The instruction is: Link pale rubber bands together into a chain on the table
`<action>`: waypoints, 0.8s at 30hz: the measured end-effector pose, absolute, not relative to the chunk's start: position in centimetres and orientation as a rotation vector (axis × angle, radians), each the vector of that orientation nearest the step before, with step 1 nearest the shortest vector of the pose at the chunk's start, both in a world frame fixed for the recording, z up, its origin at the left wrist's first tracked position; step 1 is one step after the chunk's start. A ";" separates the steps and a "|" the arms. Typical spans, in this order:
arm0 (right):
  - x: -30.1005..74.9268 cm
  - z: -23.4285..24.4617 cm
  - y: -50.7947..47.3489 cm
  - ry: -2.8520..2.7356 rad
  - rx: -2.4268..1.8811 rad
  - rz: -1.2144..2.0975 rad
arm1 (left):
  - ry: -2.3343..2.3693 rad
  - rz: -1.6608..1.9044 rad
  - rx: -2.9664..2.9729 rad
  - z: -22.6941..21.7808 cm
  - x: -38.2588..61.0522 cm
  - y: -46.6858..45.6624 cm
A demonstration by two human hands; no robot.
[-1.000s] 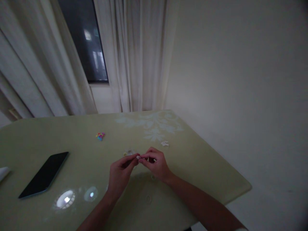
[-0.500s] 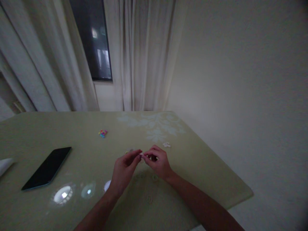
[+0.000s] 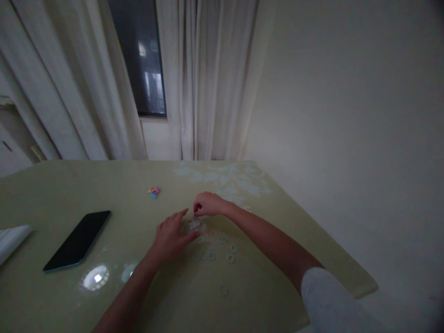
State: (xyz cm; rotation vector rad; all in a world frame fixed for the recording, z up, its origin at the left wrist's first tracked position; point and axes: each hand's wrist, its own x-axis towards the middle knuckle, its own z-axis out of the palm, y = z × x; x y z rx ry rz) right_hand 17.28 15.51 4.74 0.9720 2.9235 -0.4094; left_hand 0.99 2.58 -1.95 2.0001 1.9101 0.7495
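Note:
My left hand (image 3: pixel 172 235) rests low over the table, thumb and fingers spread around the near side of a small see-through piece (image 3: pixel 195 225), perhaps a clear bag or box, with a yellow spot in it. I cannot tell whether the fingers press on it. Just beyond, my right hand (image 3: pixel 209 204) is closed with its fingertips pointing down at the far edge of the clear piece. What those fingertips pinch is hidden. Several small pale rings lie on the near side, among them one ring (image 3: pixel 230 258) and a lone ring (image 3: pixel 223 290).
A small heap of colourful bits (image 3: pixel 154 192) lies farther back on the table (image 3: pixel 118 185). A black tablet (image 3: pixel 78 240) and a white object (image 3: pixel 14 238) are at left. Behind my right forearm, small white pieces (image 3: pixel 247 209) show partly. Curtains (image 3: pixel 215 92) hang behind.
My hands have come apart from a shared pinch. The right hand has moved forward and left to the clear piece; the left has spread its fingers beside it. The view has shifted slightly.

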 end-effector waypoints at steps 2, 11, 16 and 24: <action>16.7 4.4 15.8 2.878 0.935 -0.400 | 1.929 0.693 2.021 -1.9 1.2 2.5; 16.2 5.4 16.1 2.817 0.737 -0.464 | 1.943 0.635 1.981 -1.6 1.5 2.3; 18.5 6.3 15.6 2.923 0.787 -0.528 | 1.885 0.795 1.915 -0.4 0.0 2.3; 24.9 2.4 11.2 3.037 1.325 -0.856 | 1.663 0.346 1.961 2.0 -2.1 0.3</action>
